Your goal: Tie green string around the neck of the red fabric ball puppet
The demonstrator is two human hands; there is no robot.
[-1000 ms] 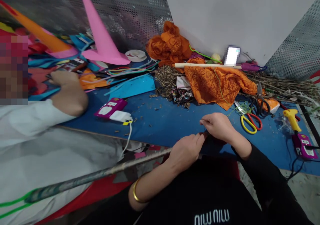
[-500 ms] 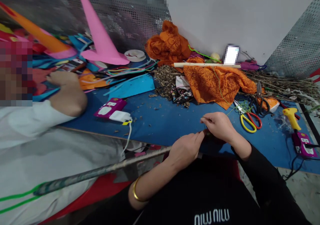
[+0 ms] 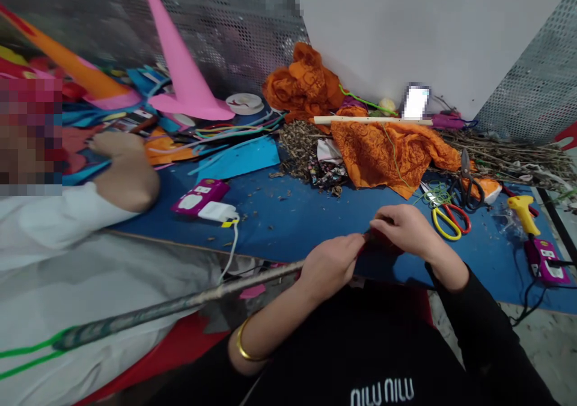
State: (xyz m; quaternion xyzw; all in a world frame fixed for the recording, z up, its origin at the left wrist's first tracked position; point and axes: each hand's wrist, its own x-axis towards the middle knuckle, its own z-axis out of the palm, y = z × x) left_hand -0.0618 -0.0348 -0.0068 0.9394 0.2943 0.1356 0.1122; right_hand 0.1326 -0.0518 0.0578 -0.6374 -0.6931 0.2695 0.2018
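Observation:
My left hand [image 3: 330, 263] is closed around the near end of a long thin stick [image 3: 180, 304] wrapped in mottled green, which runs down to the left past the table edge. My right hand [image 3: 406, 230] meets it at the stick's tip, fingers pinched together there; a small red bit shows under the fingers. Both hands rest at the front edge of the blue table [image 3: 297, 214].
Yellow-and-red scissors [image 3: 446, 218], black shears [image 3: 469, 185], a yellow glue gun [image 3: 523, 212], orange cloth [image 3: 383, 148], dry twigs [image 3: 509, 151] and a pink cone [image 3: 183, 69] lie about. A co-worker's arm [image 3: 121, 172] in a white sleeve rests at the left, near a purple power strip [image 3: 201, 194].
Both my hands have shifted slightly right and down along the table edge, the right hand's fingers curling lower over the stick's tip. The co-worker's arm stays put.

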